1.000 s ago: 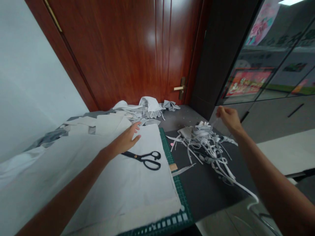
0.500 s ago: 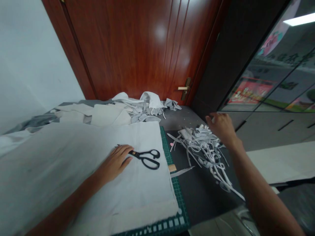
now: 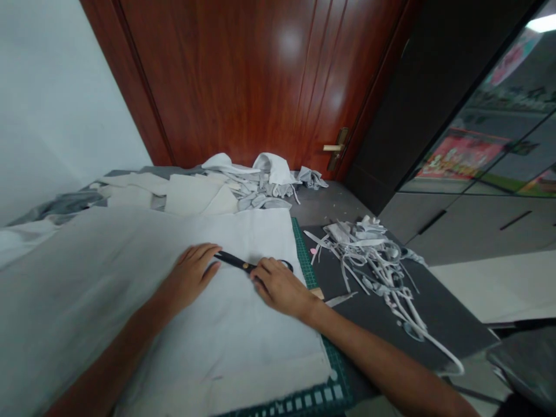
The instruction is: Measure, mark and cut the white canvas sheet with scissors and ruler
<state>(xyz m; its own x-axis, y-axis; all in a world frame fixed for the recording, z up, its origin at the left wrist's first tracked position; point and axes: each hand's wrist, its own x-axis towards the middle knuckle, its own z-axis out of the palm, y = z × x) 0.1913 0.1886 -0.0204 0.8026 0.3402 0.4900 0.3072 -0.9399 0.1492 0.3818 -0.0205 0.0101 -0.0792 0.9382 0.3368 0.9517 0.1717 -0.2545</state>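
Observation:
A large white cloth (image 3: 243,336) is spread over a green cutting mat (image 3: 307,260). Black-handled scissors (image 3: 234,260) lie on the cloth with the blades pointing left. My right hand (image 3: 278,284) is closed over their handles, hiding most of the loops; part of one loop shows beyond the knuckles. Palm down on the cloth, my left hand (image 3: 191,269) has its fingers stretched out and thumb apart, close to the blade tips. Whether its fingers touch the tips I cannot tell.
Cloth strips and scraps (image 3: 373,249) make a tangled heap on the dark table (image 3: 365,341) to the right. More white and grey cut pieces (image 3: 200,194) are piled at the back, before a brown door (image 3: 243,81). A grey cabinet (image 3: 478,223) stands at right.
My right hand has come from above the scrap heap leftward onto the scissors' handles. The blades show more now, and my left hand rests beside their tips.

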